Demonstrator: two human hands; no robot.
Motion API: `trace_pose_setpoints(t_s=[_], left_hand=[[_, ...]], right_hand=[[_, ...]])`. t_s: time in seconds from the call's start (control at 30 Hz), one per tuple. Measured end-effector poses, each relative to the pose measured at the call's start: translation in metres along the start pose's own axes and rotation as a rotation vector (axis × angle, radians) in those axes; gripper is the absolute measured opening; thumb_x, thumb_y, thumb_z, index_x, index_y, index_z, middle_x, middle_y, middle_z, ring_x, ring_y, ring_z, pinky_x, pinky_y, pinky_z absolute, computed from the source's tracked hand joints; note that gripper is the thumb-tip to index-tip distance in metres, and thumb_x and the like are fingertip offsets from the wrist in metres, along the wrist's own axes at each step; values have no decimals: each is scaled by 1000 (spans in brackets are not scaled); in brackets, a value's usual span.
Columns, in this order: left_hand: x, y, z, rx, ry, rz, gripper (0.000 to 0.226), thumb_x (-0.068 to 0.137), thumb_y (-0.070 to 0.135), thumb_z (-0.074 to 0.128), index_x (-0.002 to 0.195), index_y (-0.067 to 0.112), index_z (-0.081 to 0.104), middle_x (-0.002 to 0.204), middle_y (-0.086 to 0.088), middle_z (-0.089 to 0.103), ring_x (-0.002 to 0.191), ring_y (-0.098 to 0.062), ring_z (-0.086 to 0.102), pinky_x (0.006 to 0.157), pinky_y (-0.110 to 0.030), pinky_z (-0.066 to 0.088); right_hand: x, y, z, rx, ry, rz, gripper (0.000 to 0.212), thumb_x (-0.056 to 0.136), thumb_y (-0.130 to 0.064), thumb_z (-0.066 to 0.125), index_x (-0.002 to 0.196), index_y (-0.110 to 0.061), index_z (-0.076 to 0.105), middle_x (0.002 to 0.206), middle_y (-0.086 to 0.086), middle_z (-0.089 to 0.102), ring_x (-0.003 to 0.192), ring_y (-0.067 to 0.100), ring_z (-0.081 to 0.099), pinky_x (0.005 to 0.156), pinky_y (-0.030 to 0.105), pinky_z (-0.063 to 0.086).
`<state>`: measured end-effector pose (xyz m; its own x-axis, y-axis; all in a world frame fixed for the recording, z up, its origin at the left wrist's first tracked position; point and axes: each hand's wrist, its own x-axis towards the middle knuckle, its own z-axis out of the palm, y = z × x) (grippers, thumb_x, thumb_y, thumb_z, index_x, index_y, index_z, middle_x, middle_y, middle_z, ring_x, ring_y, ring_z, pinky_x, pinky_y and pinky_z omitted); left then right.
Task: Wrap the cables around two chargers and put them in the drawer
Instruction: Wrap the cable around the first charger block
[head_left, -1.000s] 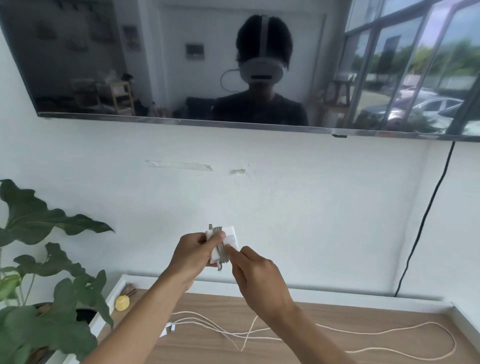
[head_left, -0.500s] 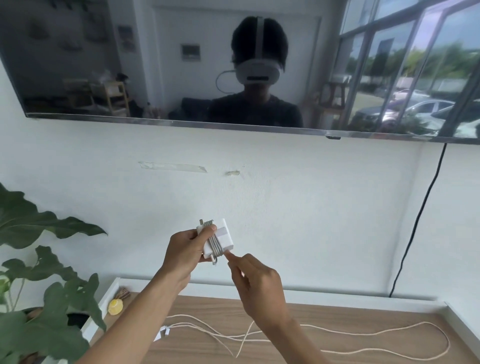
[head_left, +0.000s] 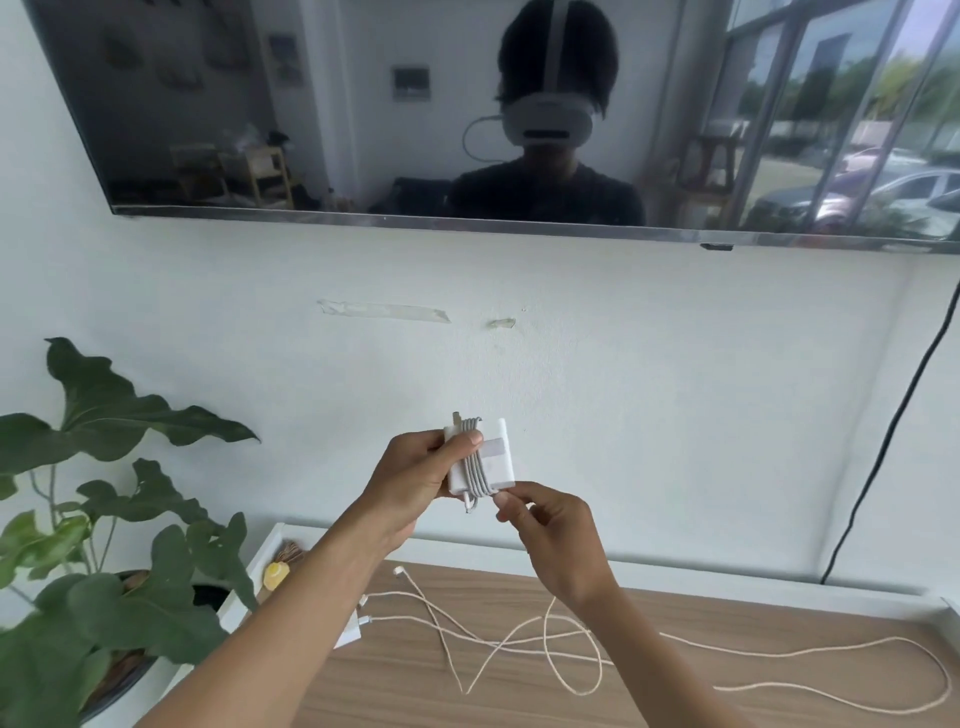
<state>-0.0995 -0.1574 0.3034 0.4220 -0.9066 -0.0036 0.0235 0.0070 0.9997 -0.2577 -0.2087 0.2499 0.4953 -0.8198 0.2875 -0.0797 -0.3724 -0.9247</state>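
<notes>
A white square charger (head_left: 493, 457) with its grey cable wound several times around its middle is held up in front of the wall. My left hand (head_left: 415, 478) grips its left side, thumb pressed on the coils. My right hand (head_left: 545, 525) is just below its lower right corner, fingertips pinched at the cable's loose end. A second white charger (head_left: 349, 633) lies on the wooden top (head_left: 727, 623), partly hidden by my left forearm, with its long cream cable (head_left: 727, 654) sprawled loose to the right. No drawer is in view.
A large-leaved potted plant (head_left: 104, 571) stands at the left. A small yellow object (head_left: 275, 575) and a brown tuft sit in the white corner behind the top. A wall-mounted screen (head_left: 156, 104) hangs above, and a black cord (head_left: 893, 431) runs down the wall at right.
My right hand has dropped from the charger's face to below its lower right corner. The view has tilted down, showing more of the wooden top and loose cable.
</notes>
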Motion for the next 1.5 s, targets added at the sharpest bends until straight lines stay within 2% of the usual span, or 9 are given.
trace_pose_setpoints(t_s=[0.1, 0.27, 0.53, 0.67, 0.83, 0.97, 1.2, 1.37, 1.5], left_hand=[[0, 2, -4, 61, -93, 25, 26, 90, 23, 65, 93, -2, 70, 81, -10, 69, 75, -23, 67, 77, -38, 57], [0, 11, -10, 378, -340, 160, 13, 88, 24, 69, 80, 15, 72, 62, 12, 59, 58, -5, 51, 56, -14, 40], [7, 3, 2, 555, -500, 227, 43, 74, 48, 71, 94, 11, 71, 92, -20, 69, 76, -13, 58, 72, -31, 44], [11, 1, 6, 587, -530, 208, 52, 71, 52, 72, 94, 5, 69, 84, -17, 66, 75, -13, 54, 74, -33, 42], [4, 9, 5, 582, -602, 170, 35, 76, 39, 75, 100, 15, 73, 98, -13, 72, 82, -12, 62, 83, -38, 49], [3, 11, 1, 734, -519, 210, 34, 72, 47, 73, 92, 21, 71, 87, -5, 72, 79, -26, 63, 80, -44, 51], [1, 9, -8, 738, -258, 283, 15, 80, 38, 75, 82, 26, 66, 63, 9, 60, 53, -8, 52, 55, -26, 42], [2, 3, -8, 607, -6, 281, 20, 82, 38, 71, 89, 19, 70, 75, 1, 70, 66, -20, 65, 55, -27, 49], [3, 0, -7, 350, 55, 164, 25, 83, 33, 72, 89, 8, 72, 88, -12, 72, 81, -28, 68, 56, -25, 56]], right_hand=[[3, -3, -7, -51, -87, 23, 24, 90, -28, 63, 67, -28, 69, 50, -12, 54, 47, 11, 29, 48, 18, 29], [17, -14, -24, -259, -296, 85, 38, 90, -5, 52, 58, -26, 56, 44, -17, 51, 40, 4, 34, 48, 17, 28], [46, -25, -61, -275, -630, 318, 15, 84, -15, 58, 73, -7, 65, 64, 3, 49, 53, 10, 37, 52, 19, 30], [55, -36, -79, -220, -693, 377, 28, 87, -24, 61, 61, -15, 59, 61, -2, 47, 53, 9, 34, 53, 18, 29], [62, -52, -82, -252, -722, 462, 26, 91, -19, 63, 66, -20, 71, 54, -7, 44, 46, 8, 29, 49, 18, 25], [64, -61, -71, -288, -685, 477, 19, 89, -12, 63, 71, -12, 69, 51, -8, 38, 50, 11, 27, 49, 20, 25], [61, -70, -49, -244, -415, 375, 17, 89, -13, 61, 80, -3, 70, 53, -6, 44, 51, 13, 32, 46, 20, 28], [58, -75, -34, -137, -219, 299, 21, 94, -13, 54, 103, -8, 72, 69, -7, 55, 54, 7, 42, 46, 12, 30], [51, -73, -21, -525, -91, -39, 27, 96, -16, 49, 111, -17, 70, 99, -9, 67, 80, 5, 54, 64, 0, 37]])
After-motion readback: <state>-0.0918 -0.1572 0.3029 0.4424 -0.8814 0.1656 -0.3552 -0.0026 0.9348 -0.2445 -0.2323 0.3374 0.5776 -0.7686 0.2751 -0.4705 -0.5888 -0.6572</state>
